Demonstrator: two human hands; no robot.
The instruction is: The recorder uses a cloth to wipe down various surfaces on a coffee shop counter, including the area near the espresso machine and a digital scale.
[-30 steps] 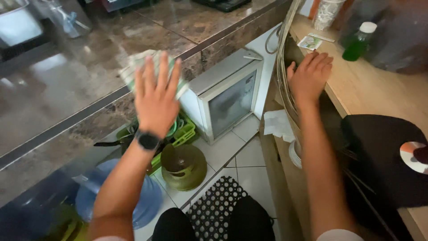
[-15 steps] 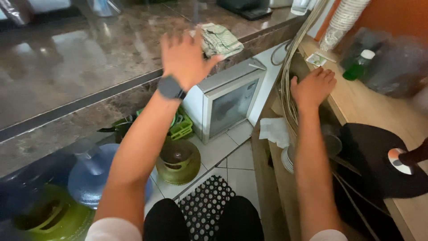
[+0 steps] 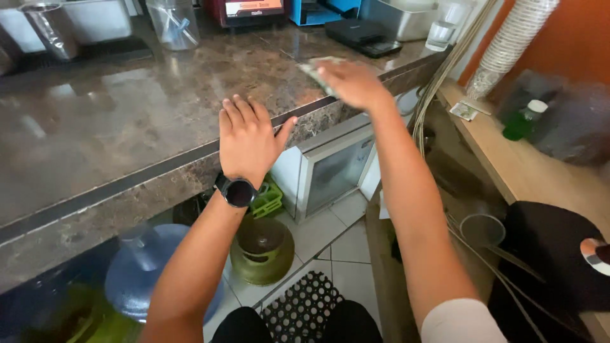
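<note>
My left hand [image 3: 246, 141], with a black watch on the wrist, lies flat with spread fingers on the front edge of the brown marble counter [image 3: 127, 133] and holds nothing. My right hand [image 3: 353, 82] reaches further along the same counter edge. It grips a wad of greenish paper notes [image 3: 313, 67], which sticks out to the left of the fingers and looks blurred. The rest of the wad is hidden under the hand.
Below the counter stand a small white glass-door cabinet [image 3: 330, 171], a green gas cylinder [image 3: 262, 251], a blue water jug [image 3: 136, 267] and a black rubber mat [image 3: 302, 308]. On the right, a wooden shelf [image 3: 527, 174] carries a green bottle [image 3: 524, 121] beside stacked cups [image 3: 511, 44].
The wad was in my left hand; now my right hand has it at the counter. My right hand left the wooden shelf, and my left hand dropped empty to the counter edge.
</note>
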